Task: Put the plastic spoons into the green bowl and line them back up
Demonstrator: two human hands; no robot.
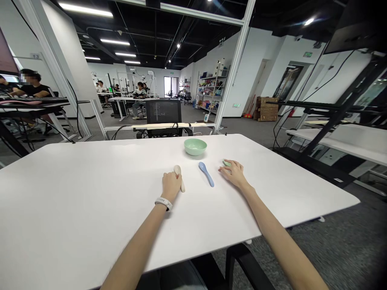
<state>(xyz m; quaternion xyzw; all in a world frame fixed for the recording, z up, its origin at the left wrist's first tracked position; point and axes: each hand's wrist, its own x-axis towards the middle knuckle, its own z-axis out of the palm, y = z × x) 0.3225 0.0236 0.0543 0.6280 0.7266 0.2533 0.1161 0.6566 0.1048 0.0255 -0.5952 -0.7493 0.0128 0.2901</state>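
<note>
A white table [90,189] carries a pale green bowl [195,146] near its far edge. In front of the bowl lie a cream spoon [179,176], a blue spoon [207,174] and a green spoon [226,163], which is mostly hidden. My left hand [171,185], with a white wristband, is closed on the cream spoon's handle. My right hand [232,174] rests over the green spoon with its fingers curled on it. The blue spoon lies untouched between my hands.
A black mesh chair [163,112] stands beyond the far edge. Black chair parts [242,266] sit under the near edge. People sit at desks [30,86] to the left and further back. A black metal rack [338,121] stands on the right.
</note>
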